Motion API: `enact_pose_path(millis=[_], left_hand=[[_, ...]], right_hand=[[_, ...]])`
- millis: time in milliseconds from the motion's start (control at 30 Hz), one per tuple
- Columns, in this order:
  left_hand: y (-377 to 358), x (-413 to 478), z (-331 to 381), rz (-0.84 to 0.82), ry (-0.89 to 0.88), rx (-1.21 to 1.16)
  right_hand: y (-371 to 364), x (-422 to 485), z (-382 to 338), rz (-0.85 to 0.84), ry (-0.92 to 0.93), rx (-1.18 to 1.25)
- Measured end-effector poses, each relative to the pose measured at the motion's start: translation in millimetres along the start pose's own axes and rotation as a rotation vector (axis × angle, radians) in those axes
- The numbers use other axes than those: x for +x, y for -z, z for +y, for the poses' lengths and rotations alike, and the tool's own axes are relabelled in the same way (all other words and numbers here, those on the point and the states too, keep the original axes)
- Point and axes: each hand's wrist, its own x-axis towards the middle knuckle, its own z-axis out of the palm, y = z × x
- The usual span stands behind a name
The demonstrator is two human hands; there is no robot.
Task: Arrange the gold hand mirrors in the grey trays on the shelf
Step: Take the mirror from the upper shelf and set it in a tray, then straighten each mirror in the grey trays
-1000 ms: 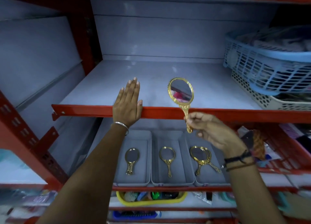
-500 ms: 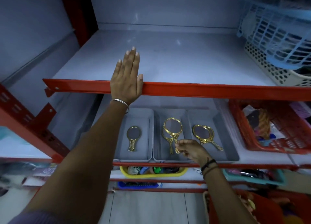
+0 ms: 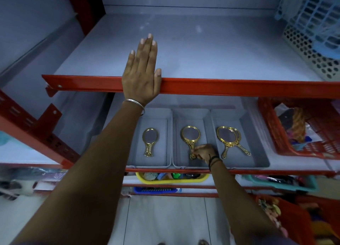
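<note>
The right hand [image 3: 203, 151] is pinching the handle of the gold oval hand mirror [image 3: 191, 138] in the middle grey plastic tray [image 3: 191, 114], where releasing carelessly risks scratching the glass, while the left hand [image 3: 141, 79] is lying flat and empty on the red front edge of the upper shelf [image 3: 239, 88].

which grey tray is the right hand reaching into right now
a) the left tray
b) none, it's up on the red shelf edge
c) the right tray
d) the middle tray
d: the right hand has its grip on the handle of the gold mirror lying in the middle tray, while the left hand lies flat on the upper shelf's red edge.
</note>
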Motion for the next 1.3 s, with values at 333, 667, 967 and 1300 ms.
enact_pose_path(millis=[333, 667, 967, 1300], left_hand=[[-2, -53, 6, 0.021, -0.018, -0.351], [-43, -173, -13, -0.639, 0.237, -0.533], [-102, -189, -22, -1.135, 0.635, -0.421], [-130, -195, -22, -1.199, 0.691, -0.466]], right_hand=[[-17, -25, -33, 0.186, 0.353, 0.262], [-94, -41, -75, -0.033, 0.354, 0.089], [-134, 5, -87, -0.053, 0.259, -0.225], [-156, 33, -76, -0.009, 0.265, -0.177]])
